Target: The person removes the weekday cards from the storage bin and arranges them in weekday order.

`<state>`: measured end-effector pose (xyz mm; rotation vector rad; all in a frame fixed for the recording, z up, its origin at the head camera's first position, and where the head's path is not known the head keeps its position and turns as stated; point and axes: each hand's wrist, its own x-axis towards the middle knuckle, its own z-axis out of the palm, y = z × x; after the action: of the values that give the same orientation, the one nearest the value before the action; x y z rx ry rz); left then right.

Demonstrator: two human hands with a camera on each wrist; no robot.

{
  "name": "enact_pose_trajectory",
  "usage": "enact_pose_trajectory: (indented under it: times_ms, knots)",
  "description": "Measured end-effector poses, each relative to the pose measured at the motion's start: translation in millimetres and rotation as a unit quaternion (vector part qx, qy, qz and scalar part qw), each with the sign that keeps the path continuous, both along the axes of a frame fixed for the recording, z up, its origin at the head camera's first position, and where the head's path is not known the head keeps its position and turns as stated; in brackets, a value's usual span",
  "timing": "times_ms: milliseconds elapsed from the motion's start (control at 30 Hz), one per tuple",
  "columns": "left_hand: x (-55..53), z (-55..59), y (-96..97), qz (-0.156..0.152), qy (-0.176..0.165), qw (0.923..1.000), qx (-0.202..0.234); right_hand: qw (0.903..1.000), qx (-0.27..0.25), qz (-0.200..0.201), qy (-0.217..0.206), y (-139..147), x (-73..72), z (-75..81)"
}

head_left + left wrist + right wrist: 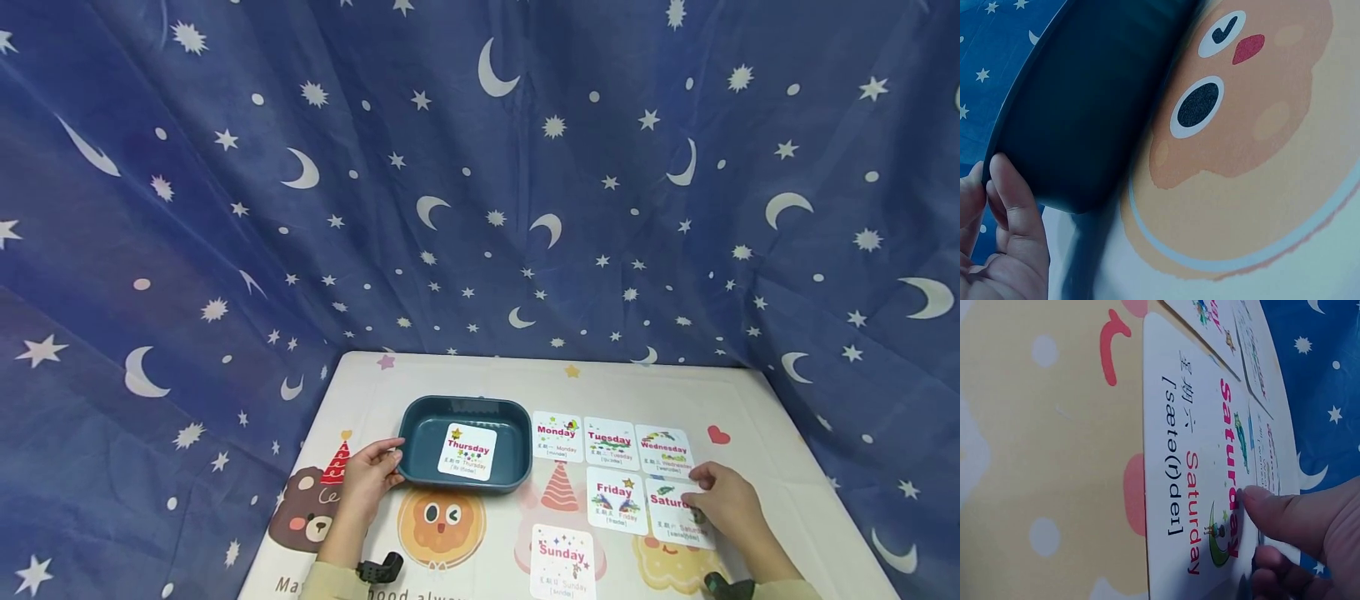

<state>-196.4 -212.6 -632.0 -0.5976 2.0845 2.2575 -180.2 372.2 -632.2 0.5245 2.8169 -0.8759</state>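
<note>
My left hand [369,477] pinches the left rim of a dark teal tray [517,471], its thumb and fingers on either side of the edge in the left wrist view. Inside the tray lies the Thursday card [467,467]. With the thumb on its printed face and fingers curled at its edge, my right hand [726,502] grips the Saturday card [1172,487]. Left of that is the Friday card [617,515]. Above them, the Monday card [557,454], Tuesday card [611,454] and Wednesday card [663,460] form a row. The Sunday card [561,575] lies nearer the front.
A pale tablecloth [480,375] printed with cartoon figures covers the table. Behind and to the left hangs a blue curtain [450,275] with white moons and stars. The tray stands just left of the Monday card.
</note>
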Motion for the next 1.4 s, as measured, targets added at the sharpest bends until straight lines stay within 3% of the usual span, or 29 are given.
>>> enact_pose_trajectory:
  times_ms: [367,667,1200,1400]
  knots:
    - [0.5,-1.1,0.0,0.002,-0.004,1.0000,0.005,0.9985,-0.035,0.016,0.038,-2,0.1,4.9]
    - [1.7,3.7,0.6,0.001,0.003,1.0000,0.004,0.9966,-0.032,0.044,0.062,-19,-6.2,11.5]
    - [-1.2,-2.5,-0.6,-0.005,-0.001,1.0000,0.002,0.9850,-0.115,0.097,0.085,-105,-21.1,19.3]
    - [-1.1,-1.2,-0.3,-0.003,0.001,1.0000,0.001,0.9755,-0.148,0.123,0.107,-134,-27.9,19.0]
